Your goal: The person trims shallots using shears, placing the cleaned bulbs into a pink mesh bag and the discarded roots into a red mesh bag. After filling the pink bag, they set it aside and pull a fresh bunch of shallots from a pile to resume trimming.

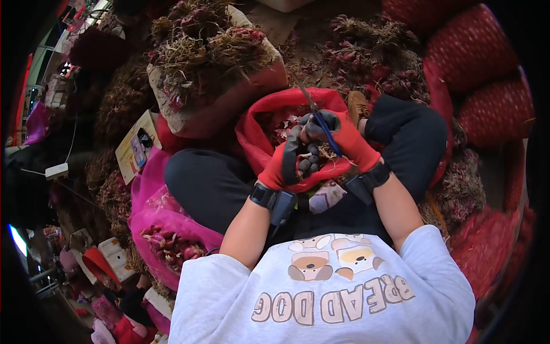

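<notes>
Centrally, just past twelve o'clock, both gloved hands meet over a red mesh sack [250,129] that stands open between the person's crossed legs [413,127]. The right hand [345,138], in a red and grey glove, has its grip closed around a blue-handled tool [328,135], whose narrow metal end points toward twelve o'clock, over the sack's mouth. The left hand [294,156] comes up from seven o'clock with its fingers curled, its tips against or very near the right hand; whether its grip holds anything, I cannot tell. Below them, reddish bulbs [283,127] and dry scraps lie inside the sack. At eleven o'clock a pale foam box [240,92] is heaped with dried stalk bunches [200,46]. More bunches lie loose at one o'clock, and full red sacks [474,49] are piled at two. A pink mesh bag [146,215] holding more bulbs sits at eight o'clock, and a white power strip [56,171] hangs at nine.
</notes>
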Demonstrator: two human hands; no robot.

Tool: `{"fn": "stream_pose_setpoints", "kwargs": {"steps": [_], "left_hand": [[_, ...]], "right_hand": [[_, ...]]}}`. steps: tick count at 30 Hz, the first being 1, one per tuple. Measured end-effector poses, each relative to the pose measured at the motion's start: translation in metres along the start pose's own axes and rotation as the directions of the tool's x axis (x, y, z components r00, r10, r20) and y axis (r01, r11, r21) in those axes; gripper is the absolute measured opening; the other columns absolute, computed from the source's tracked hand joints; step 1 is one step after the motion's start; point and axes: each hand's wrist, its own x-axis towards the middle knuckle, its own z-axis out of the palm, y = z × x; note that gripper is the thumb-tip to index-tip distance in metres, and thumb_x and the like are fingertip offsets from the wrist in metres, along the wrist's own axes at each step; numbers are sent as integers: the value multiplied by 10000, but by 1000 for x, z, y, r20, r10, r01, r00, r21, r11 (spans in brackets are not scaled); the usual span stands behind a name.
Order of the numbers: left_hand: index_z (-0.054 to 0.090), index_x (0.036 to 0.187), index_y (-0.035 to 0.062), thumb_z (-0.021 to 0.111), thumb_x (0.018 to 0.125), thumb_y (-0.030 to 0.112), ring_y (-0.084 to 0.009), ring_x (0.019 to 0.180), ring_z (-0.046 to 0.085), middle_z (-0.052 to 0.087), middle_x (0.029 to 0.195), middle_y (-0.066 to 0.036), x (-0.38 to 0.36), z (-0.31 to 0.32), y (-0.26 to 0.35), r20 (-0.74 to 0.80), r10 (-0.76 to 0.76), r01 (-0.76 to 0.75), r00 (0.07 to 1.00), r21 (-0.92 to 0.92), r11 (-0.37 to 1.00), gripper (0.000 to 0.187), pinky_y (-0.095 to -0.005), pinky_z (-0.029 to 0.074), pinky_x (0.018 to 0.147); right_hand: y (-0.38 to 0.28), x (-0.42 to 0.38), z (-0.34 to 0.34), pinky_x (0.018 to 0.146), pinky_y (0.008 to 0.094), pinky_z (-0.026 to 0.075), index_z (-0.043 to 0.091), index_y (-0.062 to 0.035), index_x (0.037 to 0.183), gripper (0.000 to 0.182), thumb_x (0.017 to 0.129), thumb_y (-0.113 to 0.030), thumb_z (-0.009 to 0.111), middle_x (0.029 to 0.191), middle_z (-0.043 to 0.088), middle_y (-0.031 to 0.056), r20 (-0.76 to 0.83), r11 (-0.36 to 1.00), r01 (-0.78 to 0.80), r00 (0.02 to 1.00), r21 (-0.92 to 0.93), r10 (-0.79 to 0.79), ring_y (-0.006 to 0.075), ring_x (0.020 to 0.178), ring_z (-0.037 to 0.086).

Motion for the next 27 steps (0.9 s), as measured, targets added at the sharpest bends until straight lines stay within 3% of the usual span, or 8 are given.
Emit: {"fn": "stream_pose_setpoints", "kwargs": {"steps": [3, 6, 10, 17, 21, 24, 26, 27], "left_hand": [[571, 1097, 73, 471, 954, 449, -66, 614, 502, 573, 878, 6, 2, 12, 5, -414, 160, 9, 896, 378, 926, 414, -212, 442, 573], [583, 1079, 59, 578, 918, 286, -49, 698, 523, 565, 887, 16, 14, 1, 0, -118, 482, -334, 868, 579, 744, 278, -216, 463, 623], [587, 1116, 41, 578, 846, 57, -76, 792, 537, 559, 962, -2, 16, -16, 0, -115, 359, -251, 926, 521, 816, 270, -235, 479, 673], [511, 1186, -19, 590, 852, 64, -126, 773, 563, 547, 997, -69, 6, -20, -1, 391, 510, -499, 766, 862, 88, 353, -256, 473, 652], [491, 1214, -24, 606, 853, 80, -120, 740, 553, 545, 922, -59, 3, -6, 9, -14, 270, -236, 963, 444, 864, 393, -254, 468, 633], [432, 1289, -23, 586, 838, 1, -112, 694, 520, 537, 856, -32, -2, 3, 8, -25, 366, -303, 930, 513, 804, 478, -234, 461, 641], [393, 1323, -26, 582, 825, -30, -111, 679, 506, 534, 842, -27, -6, -2, 0, 448, 557, -519, 699, 854, -35, 533, -228, 459, 647], [382, 1331, -26, 580, 816, -46, -111, 678, 501, 533, 839, -25, -9, -1, 0, 385, 519, -495, 763, 865, 87, 552, -225, 457, 651]], "right_hand": [[26, 4, -7, 758, 247, 481, 619, -14, 1026, 234, 819, -104, 682, 897, 665, 34, -123, 999, 40, 992, 11, -38, 93, 823, 610], [31, 4, -11, 757, 248, 476, 620, -18, 1030, 253, 807, -110, 694, 918, 670, 42, -164, 1000, 23, 986, 14, -21, 88, 822, 606], [30, -1, -6, 767, 248, 488, 621, 5, 1015, 235, 812, -95, 686, 923, 662, 39, -201, 996, -1, 979, -92, -17, 87, 841, 608], [45, 2, -19, 647, 238, 492, 610, 27, 1051, 319, 836, -197, 683, 874, 651, 52, -60, 931, 36, 998, 364, -15, 102, 729, 606], [24, -8, -12, 551, 219, 491, 627, 2, 1073, 282, 866, -189, 647, 850, 648, 38, -110, 888, -47, 988, 458, 109, 88, 657, 596], [27, -8, -12, 517, 222, 494, 629, -9, 1093, 288, 871, -192, 643, 825, 647, 28, -146, 911, -38, 983, 412, 107, 80, 629, 593], [35, -9, -15, 513, 229, 496, 626, -17, 1113, 302, 873, -201, 645, 812, 647, 21, -146, 924, -5, 987, 383, 66, 78, 617, 592], [34, -10, -14, 507, 230, 494, 623, -17, 1115, 306, 875, -205, 643, 807, 646, 20, -153, 928, 0, 986, 372, 62, 80, 608, 592]]}}
